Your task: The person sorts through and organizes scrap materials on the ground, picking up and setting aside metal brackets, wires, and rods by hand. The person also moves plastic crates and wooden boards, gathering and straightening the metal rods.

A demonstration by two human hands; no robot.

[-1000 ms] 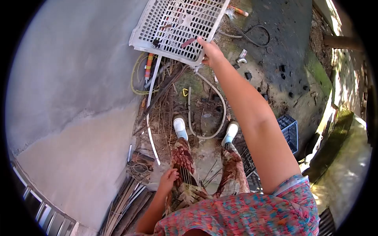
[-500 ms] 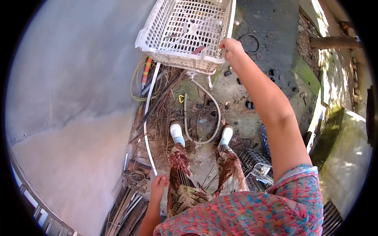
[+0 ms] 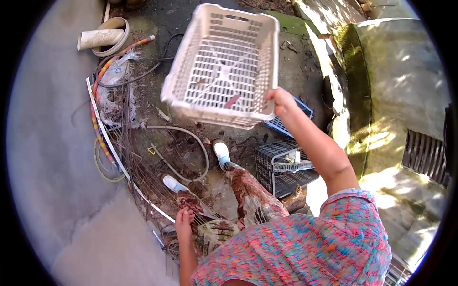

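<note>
A white plastic crate point(image 3: 224, 71) with slotted sides hangs tilted in front of me, a small dark red piece point(image 3: 232, 101) lying in its bottom. My right hand point(image 3: 281, 99) grips the crate at its near right corner. Low in the view, beside my trouser leg, my left hand point(image 3: 184, 220) has its fingers curled, and whether anything is in them cannot be made out. A long white strip point(image 3: 109, 145) runs across the ground and ends near that hand.
A black crate point(image 3: 281, 167) and a blue crate point(image 3: 288, 119) stand on the right. A grey hose point(image 3: 205, 152) loops by my feet. Sticks point(image 3: 128, 143), a striped tube point(image 3: 95, 114) and a white pipe point(image 3: 100, 39) lie left. A mossy wall point(image 3: 358, 95) borders the right.
My view has turned to the right, bringing the black and blue crates more into sight. The white crate, still in my right hand, now appears lower and more fully in view. My feet have shifted.
</note>
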